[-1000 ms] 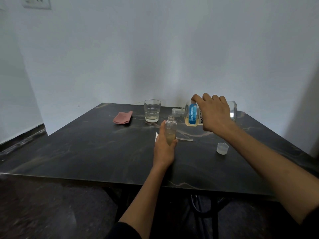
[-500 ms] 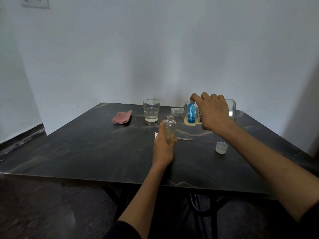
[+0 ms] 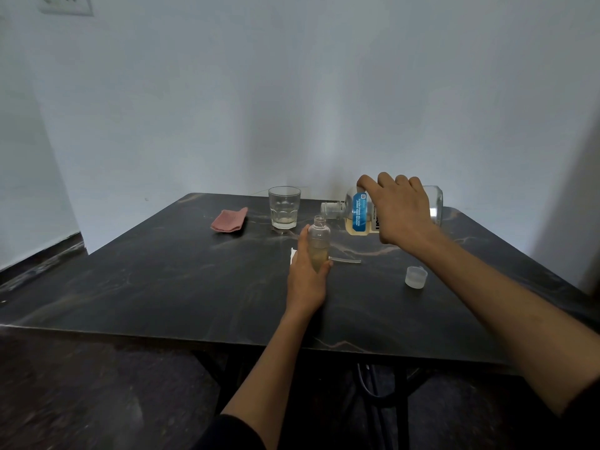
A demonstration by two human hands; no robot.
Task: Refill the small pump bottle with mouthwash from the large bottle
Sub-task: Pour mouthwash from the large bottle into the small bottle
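My left hand (image 3: 306,280) grips the small clear bottle (image 3: 318,241) upright on the dark table; its neck is uncapped and pale yellow liquid fills its lower part. My right hand (image 3: 401,212) holds the large mouthwash bottle (image 3: 357,212), with its blue label, tipped on its side above the table. Its open mouth points left, just above and right of the small bottle's neck. A little yellowish liquid lies along the large bottle's lower side. No stream is visible between them.
A drinking glass (image 3: 284,207) with a little liquid stands behind the small bottle. A folded pink cloth (image 3: 229,220) lies to its left. A clear tube (image 3: 344,260) and something white (image 3: 293,255) lie by my left hand. A translucent cap (image 3: 416,277) sits at right on the table (image 3: 162,287).
Both hands and both bottles have stayed almost still; the large bottle remains tipped toward the small bottle's neck.
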